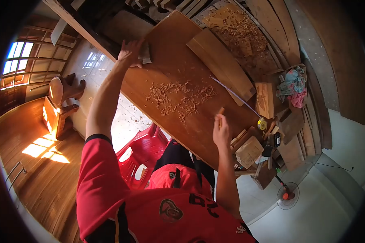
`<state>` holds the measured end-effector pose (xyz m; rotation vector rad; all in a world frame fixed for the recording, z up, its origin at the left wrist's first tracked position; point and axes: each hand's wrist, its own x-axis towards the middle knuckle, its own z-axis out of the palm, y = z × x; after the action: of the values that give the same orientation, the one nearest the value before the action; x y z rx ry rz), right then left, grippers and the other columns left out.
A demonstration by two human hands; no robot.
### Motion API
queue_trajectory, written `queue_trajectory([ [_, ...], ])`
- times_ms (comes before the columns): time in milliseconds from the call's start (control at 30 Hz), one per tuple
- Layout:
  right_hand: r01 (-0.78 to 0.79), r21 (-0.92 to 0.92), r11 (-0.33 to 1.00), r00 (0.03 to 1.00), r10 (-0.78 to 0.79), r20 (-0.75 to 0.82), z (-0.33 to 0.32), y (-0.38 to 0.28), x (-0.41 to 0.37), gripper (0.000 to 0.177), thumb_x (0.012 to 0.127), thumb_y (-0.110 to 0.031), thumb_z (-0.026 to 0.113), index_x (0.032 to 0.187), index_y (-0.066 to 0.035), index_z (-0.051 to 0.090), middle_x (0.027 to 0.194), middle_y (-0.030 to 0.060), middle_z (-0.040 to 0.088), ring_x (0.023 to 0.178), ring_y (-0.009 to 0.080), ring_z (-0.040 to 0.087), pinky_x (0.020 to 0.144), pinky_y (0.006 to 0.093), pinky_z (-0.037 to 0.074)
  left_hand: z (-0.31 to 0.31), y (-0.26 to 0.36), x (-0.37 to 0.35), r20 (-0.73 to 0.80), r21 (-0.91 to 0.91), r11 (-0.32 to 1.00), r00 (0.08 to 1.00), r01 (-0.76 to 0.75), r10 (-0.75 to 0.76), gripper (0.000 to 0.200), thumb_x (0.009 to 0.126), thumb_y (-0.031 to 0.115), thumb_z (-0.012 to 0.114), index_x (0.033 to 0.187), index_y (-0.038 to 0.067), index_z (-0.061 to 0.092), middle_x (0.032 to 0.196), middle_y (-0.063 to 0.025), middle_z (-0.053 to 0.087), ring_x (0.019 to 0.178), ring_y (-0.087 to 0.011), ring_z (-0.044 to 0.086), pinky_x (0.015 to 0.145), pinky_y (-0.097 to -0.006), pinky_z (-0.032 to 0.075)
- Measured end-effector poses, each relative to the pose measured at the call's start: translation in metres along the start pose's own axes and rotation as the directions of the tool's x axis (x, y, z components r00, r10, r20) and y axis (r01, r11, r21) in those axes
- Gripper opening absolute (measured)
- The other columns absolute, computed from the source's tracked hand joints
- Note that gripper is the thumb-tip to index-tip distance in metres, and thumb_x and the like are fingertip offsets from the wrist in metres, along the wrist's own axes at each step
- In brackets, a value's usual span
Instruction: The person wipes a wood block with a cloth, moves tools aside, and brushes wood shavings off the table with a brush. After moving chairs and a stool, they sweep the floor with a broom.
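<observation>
At the far left edge of the wooden work table (172,44), my left hand (129,53) has its thumb and fingers around a small greyish block (145,53). My right hand (221,131) is closed on a short wooden handle (222,110), whose top end sticks up from the fist; anything below the fist is hidden. Curled wood shavings (180,97) lie on the table between my two hands. A long wooden board (221,65) rests on the table beyond the shavings, with an extended tape measure (262,124) running beside it.
Wood blocks (249,152), a small black bottle (277,140) and crumpled cloth (295,83) crowd the table's right end. More shavings (239,32) lie in a tray at the back. A red plastic chair (144,152) stands by the near edge, a fan (287,196) at lower right.
</observation>
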<state>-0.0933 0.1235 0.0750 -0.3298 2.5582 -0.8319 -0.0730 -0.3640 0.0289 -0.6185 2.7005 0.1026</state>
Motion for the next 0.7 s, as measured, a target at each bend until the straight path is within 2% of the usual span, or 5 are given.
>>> queue_trajectory([
  [100, 0.064, 0.139, 0.988, 0.995, -0.073, 0.063, -0.003, -0.018, 0.008, 0.029, 0.103, -0.026, 0.046, 0.121, -0.007, 0.058, 0.114, 0.019, 0.066, 0.106, 0.0387, 0.063, 0.087, 0.0436, 0.05, -0.013, 0.0, -0.022, -0.047, -0.229, 0.973, 0.997, 0.043, -0.055, 0.112, 0.054, 0.037, 0.09, 0.147, 0.009, 0.035, 0.136, -0.0181, 0.052, 0.133, -0.0336, 0.045, 0.11, -0.0415, 0.039],
  [267, -0.014, -0.057, 0.998, 1.0, 0.013, -0.027, -0.003, 0.005, 0.011, 0.029, 0.103, -0.025, 0.044, 0.122, -0.006, 0.055, 0.115, 0.0186, 0.065, 0.108, 0.0395, 0.062, 0.089, 0.0446, 0.049, 0.015, 0.0, -0.108, -0.162, -0.535, 0.833, 0.951, 0.14, -0.264, 0.12, 0.056, 0.041, 0.092, 0.15, 0.005, 0.027, 0.14, -0.0229, 0.049, 0.13, -0.0381, 0.049, 0.109, -0.0428, 0.04],
  [367, 0.049, 0.108, 0.993, 0.998, -0.053, 0.032, 0.019, -0.01, 0.028, 0.029, 0.103, -0.023, 0.045, 0.123, -0.004, 0.055, 0.119, 0.0194, 0.063, 0.111, 0.039, 0.059, 0.093, 0.0436, 0.047, 0.063, -0.006, -0.168, -0.182, -0.752, 0.653, 0.925, 0.088, -0.334, 0.126, 0.059, 0.04, 0.093, 0.152, 0.003, 0.015, 0.141, -0.0298, 0.046, 0.129, -0.0365, 0.051, 0.106, -0.0422, 0.044],
  [467, 0.186, 0.259, 0.948, 0.969, -0.22, 0.11, 0.033, -0.045, 0.056, 0.029, 0.104, -0.02, 0.044, 0.125, -0.003, 0.054, 0.121, 0.0197, 0.061, 0.113, 0.0376, 0.058, 0.096, 0.0426, 0.045, 0.082, 0.026, -0.209, 0.09, -0.805, 0.423, 0.791, 0.415, -0.606, 0.121, 0.06, 0.048, 0.089, 0.149, 0.0, 0.022, 0.135, -0.0313, 0.051, 0.124, -0.0406, 0.055, 0.102, -0.0433, 0.047],
  [700, 0.158, 0.078, 0.984, 0.987, -0.16, 0.027, 0.003, -0.037, 0.021, 0.025, 0.103, -0.018, 0.046, 0.12, -0.002, 0.056, 0.117, 0.0198, 0.062, 0.111, 0.037, 0.059, 0.094, 0.0416, 0.046, 0.135, 0.054, -0.197, 0.273, -0.886, -0.051, 0.428, 0.461, -0.862, 0.129, 0.064, 0.063, 0.081, 0.152, -0.004, 0.016, 0.144, -0.0324, 0.04, 0.134, -0.0422, 0.043, 0.112, -0.0431, 0.035],
])
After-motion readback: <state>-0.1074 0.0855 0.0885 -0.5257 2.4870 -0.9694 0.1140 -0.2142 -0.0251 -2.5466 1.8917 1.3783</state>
